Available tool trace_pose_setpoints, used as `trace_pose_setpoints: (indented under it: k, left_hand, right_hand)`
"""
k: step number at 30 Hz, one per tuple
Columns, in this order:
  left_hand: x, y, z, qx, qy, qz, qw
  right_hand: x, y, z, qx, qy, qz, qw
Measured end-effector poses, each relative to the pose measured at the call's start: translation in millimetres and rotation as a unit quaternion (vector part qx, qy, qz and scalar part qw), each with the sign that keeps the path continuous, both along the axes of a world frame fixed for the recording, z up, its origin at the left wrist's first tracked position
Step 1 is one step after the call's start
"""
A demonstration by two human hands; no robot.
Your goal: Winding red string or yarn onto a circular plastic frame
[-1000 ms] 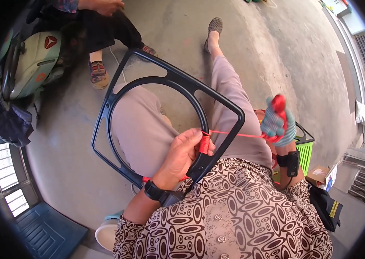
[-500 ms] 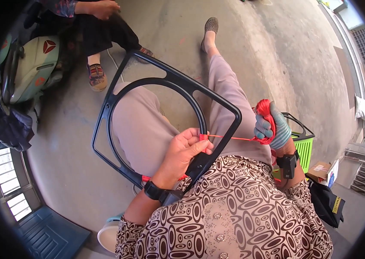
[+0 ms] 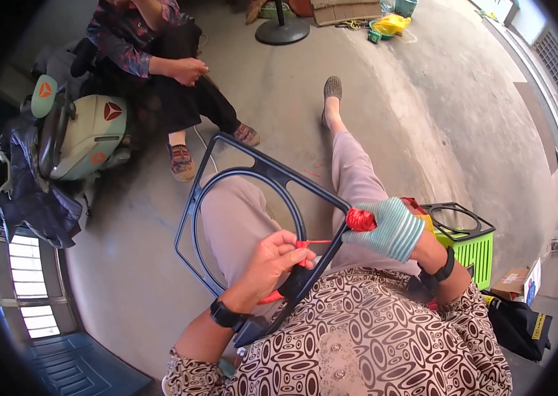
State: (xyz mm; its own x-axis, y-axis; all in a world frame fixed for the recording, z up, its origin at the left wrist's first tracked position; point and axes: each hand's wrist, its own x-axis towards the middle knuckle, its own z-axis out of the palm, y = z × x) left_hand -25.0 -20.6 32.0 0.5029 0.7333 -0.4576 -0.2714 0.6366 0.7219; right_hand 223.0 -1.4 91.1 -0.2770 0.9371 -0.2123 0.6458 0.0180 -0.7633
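A black frame [image 3: 272,164], four-cornered with a round ring inside, lies tilted over my lap. My bare left hand [image 3: 267,267] pinches the ring's near right side, where red cord [image 3: 302,249] is wound round the bar. More red winding shows lower on the frame, partly behind my left forearm. My right hand [image 3: 394,228], in a grey-green striped glove, is closed on a bundle of red cord [image 3: 361,220] beside the frame's right corner. A short stretch of cord runs from the winding toward that corner, and its far part is hidden by the frame.
To my right stands a green basket [image 3: 473,256] with another black frame [image 3: 458,221] on top. A black bag [image 3: 516,327] and an open carton [image 3: 511,280] lie nearby. A scooter [image 3: 91,135] and a seated person [image 3: 160,66] are ahead left; a round stand base [image 3: 282,31] is farther off.
My right hand with the cord bundle has moved left to the frame's right corner, and the visible stretch of cord is shorter. My left hand keeps its pinch. The view has tilted up.
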Motion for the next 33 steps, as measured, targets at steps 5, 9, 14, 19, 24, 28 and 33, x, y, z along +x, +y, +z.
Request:
trace_pose_setpoints:
  k: [5,9,14,19,24,28,33]
  left_hand:
    - [-6,-14,1,-0.026,0.033,0.057,0.997]
    - [2,-13,-2,-0.083,-0.065,0.099,0.989]
    - [7,-3,-13,-0.092,-0.078,0.076,0.99]
    - [15,-2,-36,-0.097,-0.072,0.07,0.99]
    - [21,-11,-36,-0.131,-0.115,0.072,0.982]
    - [18,-10,-35,-0.137,-0.107,0.082,0.981]
    - [6,-24,-31,-0.04,-0.073,0.091,0.992]
  right_hand:
    - [-3,1,1,-0.031,0.007,0.049,0.998]
    - [1,-3,-2,-0.024,0.004,0.047,0.999]
    - [16,-5,-20,-0.045,0.048,0.02,0.998]
    - [38,-2,-69,-0.206,0.288,-0.231,0.906]
    - [53,-13,-84,-0.234,0.509,-0.339,0.756]
    - [43,-13,-79,-0.245,0.504,-0.35,0.751]
    - [23,-4,-80,-0.301,0.541,-0.318,0.718]
